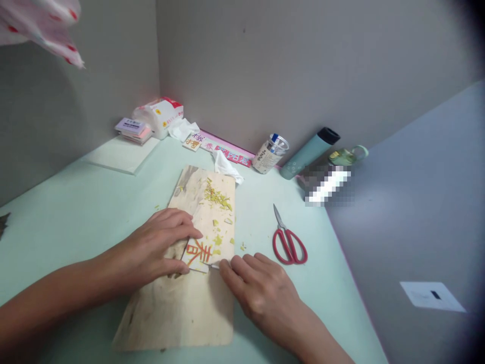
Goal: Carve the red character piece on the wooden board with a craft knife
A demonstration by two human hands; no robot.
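My left hand (pixel 161 247) presses flat on the small cream paper piece with the red cut-out character (pixel 199 254), thin and tear-prone, on the pale wooden board (pixel 182 308), while my right hand (pixel 261 290) pinches a slim blade (pixel 214 266) at its lower edge.

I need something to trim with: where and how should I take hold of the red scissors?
Take the red scissors by the two red handle loops at the end near you, coming from the right hand side. They lie flat and closed on the table, blades pointing away toward the wall, with bare table around the loops.
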